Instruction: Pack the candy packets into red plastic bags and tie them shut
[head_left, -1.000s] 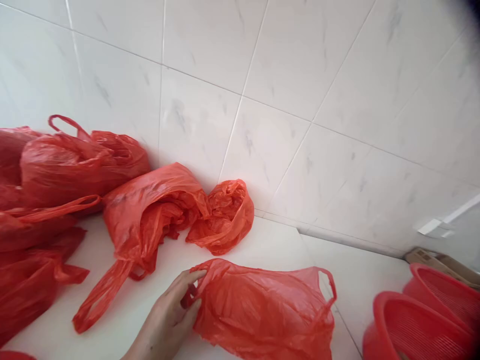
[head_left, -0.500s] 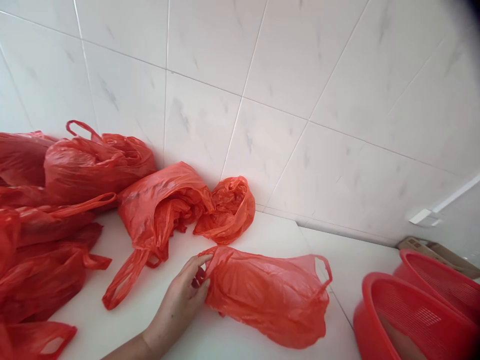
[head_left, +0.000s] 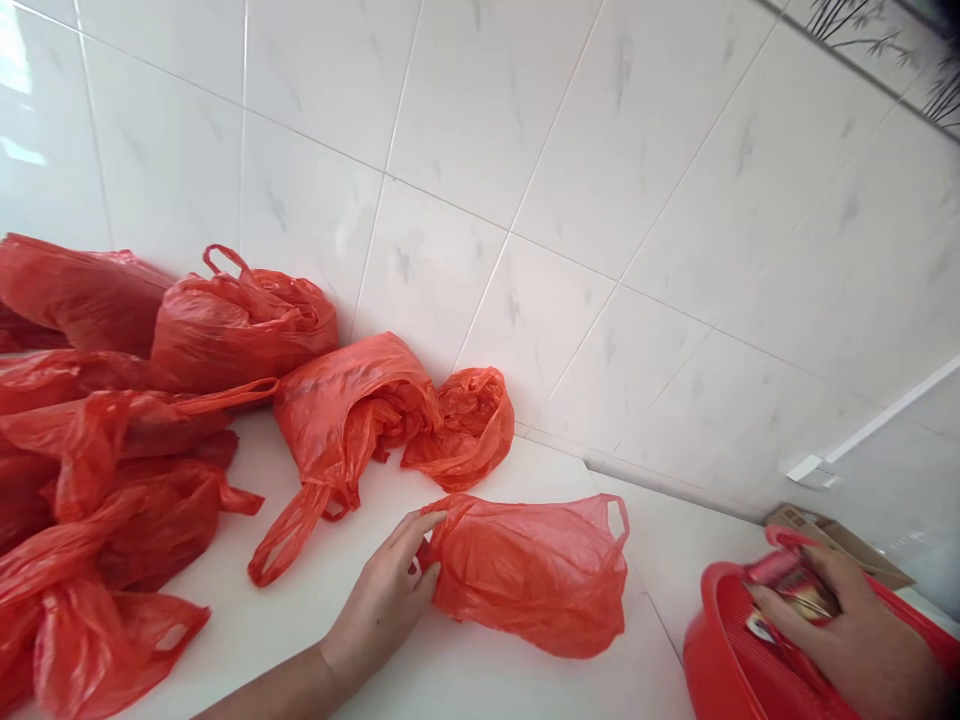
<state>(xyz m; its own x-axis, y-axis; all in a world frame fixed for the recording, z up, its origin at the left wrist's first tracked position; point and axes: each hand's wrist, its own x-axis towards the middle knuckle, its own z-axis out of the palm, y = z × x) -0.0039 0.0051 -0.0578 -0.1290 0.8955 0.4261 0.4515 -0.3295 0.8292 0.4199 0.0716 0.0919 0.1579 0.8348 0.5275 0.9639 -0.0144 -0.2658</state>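
Note:
A red plastic bag (head_left: 536, 575) lies on the white table with its mouth toward the left and one handle loop at its right end. My left hand (head_left: 382, 590) pinches the edge of its mouth between thumb and fingers. At the lower right, my right hand (head_left: 862, 620) is closed around a small printed packet (head_left: 810, 600), in red and gold tones, over the rim of a red plastic basket (head_left: 709, 640). Fingers hide part of the packet, so its contents cannot be told. Something small, white and dark (head_left: 759, 627), shows just below the packet.
Several filled red plastic bags (head_left: 244, 325) pile up on the left. Two more bags, one slumped (head_left: 352, 400) and one crumpled (head_left: 469, 425), sit near the tiled wall (head_left: 570, 250). Brown cardboard (head_left: 847, 545) lies behind the basket. A seam crosses the white tabletop (head_left: 555, 470).
My right hand has risen into clear view, holding the packet above the basket. The left hand keeps its pinch on the bag. The view has shifted slightly.

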